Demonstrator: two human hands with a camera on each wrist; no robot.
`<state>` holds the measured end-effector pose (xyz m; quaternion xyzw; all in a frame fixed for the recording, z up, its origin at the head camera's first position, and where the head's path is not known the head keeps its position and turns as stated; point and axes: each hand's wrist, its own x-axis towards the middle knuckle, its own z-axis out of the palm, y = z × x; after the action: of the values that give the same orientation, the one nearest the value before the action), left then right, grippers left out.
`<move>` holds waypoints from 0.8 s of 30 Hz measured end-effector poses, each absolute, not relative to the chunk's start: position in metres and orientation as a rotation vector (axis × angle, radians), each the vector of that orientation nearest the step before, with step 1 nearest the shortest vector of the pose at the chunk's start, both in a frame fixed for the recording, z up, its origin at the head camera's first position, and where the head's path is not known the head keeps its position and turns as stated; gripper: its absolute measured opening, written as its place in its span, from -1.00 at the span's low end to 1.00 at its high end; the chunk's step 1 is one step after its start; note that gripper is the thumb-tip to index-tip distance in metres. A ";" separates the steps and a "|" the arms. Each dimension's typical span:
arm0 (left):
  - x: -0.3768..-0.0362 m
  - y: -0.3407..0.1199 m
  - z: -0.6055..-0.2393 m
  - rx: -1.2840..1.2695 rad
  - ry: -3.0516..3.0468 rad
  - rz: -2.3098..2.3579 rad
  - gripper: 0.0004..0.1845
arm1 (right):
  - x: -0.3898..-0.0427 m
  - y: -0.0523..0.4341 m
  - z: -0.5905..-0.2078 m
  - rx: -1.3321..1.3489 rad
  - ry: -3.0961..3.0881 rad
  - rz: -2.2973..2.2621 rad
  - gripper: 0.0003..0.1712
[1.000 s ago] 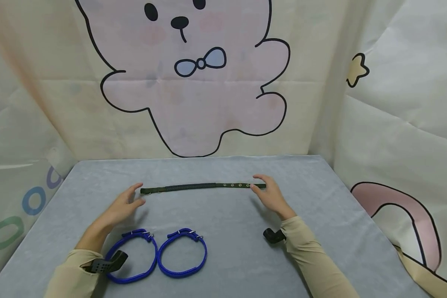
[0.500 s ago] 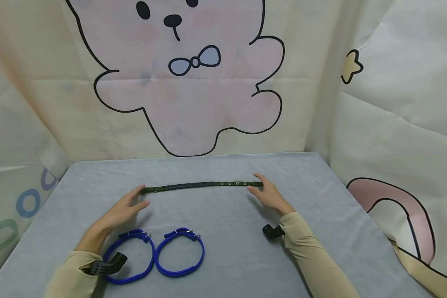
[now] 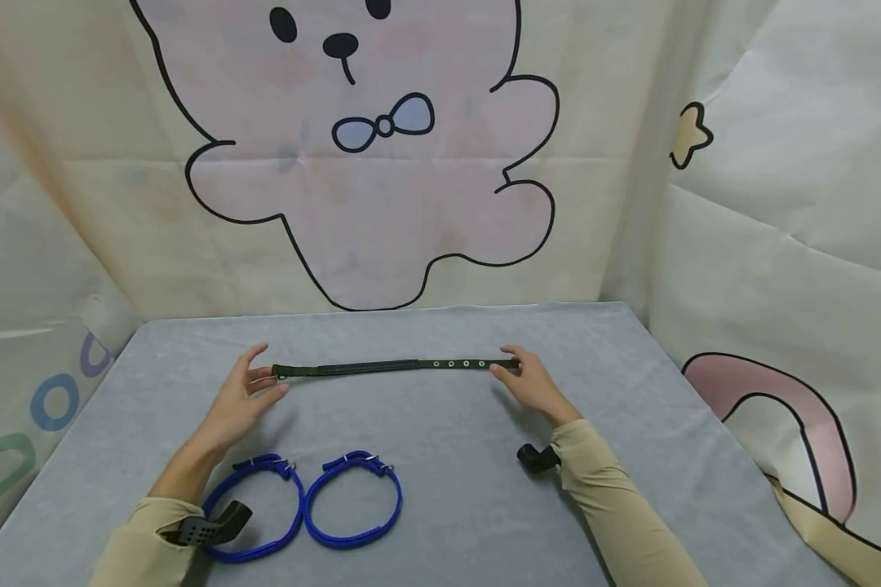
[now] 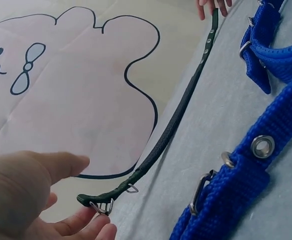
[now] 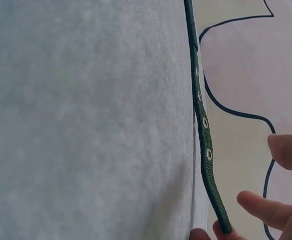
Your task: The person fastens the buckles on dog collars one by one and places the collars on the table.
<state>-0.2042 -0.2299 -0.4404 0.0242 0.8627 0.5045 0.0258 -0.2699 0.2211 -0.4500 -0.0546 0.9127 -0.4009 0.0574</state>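
A dark green collar (image 3: pixel 367 368) with metal eyelets stretches out straight across the table, between my two hands. My left hand (image 3: pixel 235 408) is at its buckle end, fingers spread. In the left wrist view the buckle (image 4: pixel 103 206) meets lower fingertips (image 4: pixel 86 215), while the upper finger stands apart from it. At the eyelet end, my right hand (image 3: pixel 532 383) has its thumb and index finger apart on either side of the strap. The right wrist view shows the collar's tip over a lower fingertip (image 5: pixel 219 228). Two blue buckled collars (image 3: pixel 255 553) (image 3: pixel 352 541) lie as loops nearer me.
A grey cloth covers the table (image 3: pixel 440 473). A pale curtain (image 3: pixel 602 204) with a cartoon bear stands behind its far edge. My left forearm and its black wrist mount (image 3: pixel 209 526) overlap the left blue loop. Another black mount (image 3: pixel 538 459) is on my right wrist.
My left fingers have shifted at the buckle end, with the index finger lifting away from the collar. My right hand stays at the eyelet end. The head view has shifted slightly.
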 end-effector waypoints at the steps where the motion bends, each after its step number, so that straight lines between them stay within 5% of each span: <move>1: -0.204 -0.230 -0.440 0.066 2.679 1.567 -0.08 | -0.270 0.221 -0.450 -0.165 2.762 -1.227 -0.35; 13: -0.204 -0.230 -0.445 0.024 2.731 1.600 -0.39 | -0.270 0.219 -0.449 -0.191 2.729 -1.286 -0.53; 24: -0.205 -0.230 -0.447 0.023 2.700 1.569 -0.45 | -0.269 0.217 -0.447 -0.269 2.743 -1.356 -0.58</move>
<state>-0.2045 -0.2296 -0.4469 0.0074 0.8646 0.5023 0.0092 -0.2695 0.2174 -0.4465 -0.0874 0.8925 -0.4412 0.0350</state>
